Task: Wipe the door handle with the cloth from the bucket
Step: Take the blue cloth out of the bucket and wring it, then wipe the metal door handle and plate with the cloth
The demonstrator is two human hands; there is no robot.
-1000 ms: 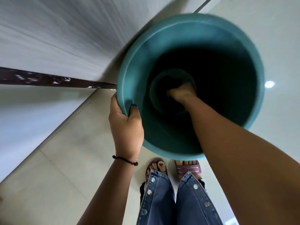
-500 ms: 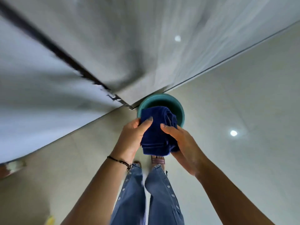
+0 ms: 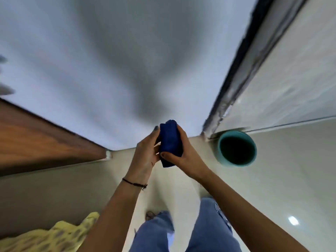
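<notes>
Motion-blurred wall [image 3: 127,60]; legs [image 3: 181,233] cropped.

Head view, steeply downward, near hands [image 3: 164,153]

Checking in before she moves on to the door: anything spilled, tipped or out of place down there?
Nothing spilled that I can see. The teal bucket stands upright on the floor by the wall. Both hands, left hand and right hand, hold the folded blue cloth. A yellow fabric lies at lower left, blurred.

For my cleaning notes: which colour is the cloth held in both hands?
Dark blue cloth, plain, no pattern; it shows best in the head view.
</notes>
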